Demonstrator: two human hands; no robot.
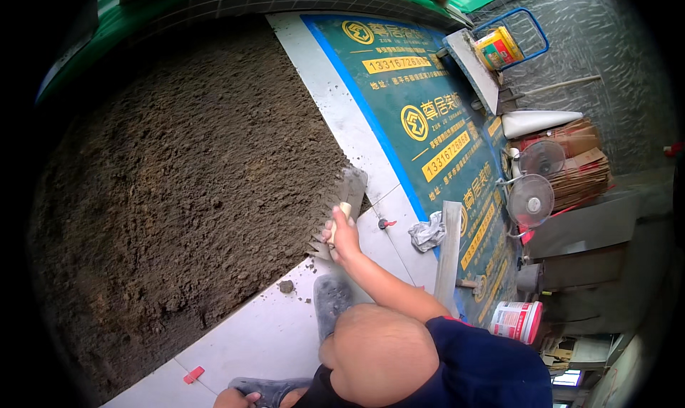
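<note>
My right hand [343, 237] is closed around the pale handle of a notched trowel [353, 187]. Its metal blade rests at the edge of a bed of dark, crumbly mortar [193, 165], by the corner where the mortar meets the light floor tiles [260, 319]. At the bottom edge, what looks like my left hand [232, 399] is beside my grey shoe [267, 388]; most of it is cut off, and its grip does not show. My other shoe [332, 301] stands on the tiles below the trowel.
Mortar crumbs and a red tile spacer [193, 374] lie on the tiles. To the right are a crumpled rag [428, 232], a long straight bar [448, 254], a mallet [469, 284], a white bucket [517, 321], a fan [531, 199] and green printed floor sheeting [399, 87].
</note>
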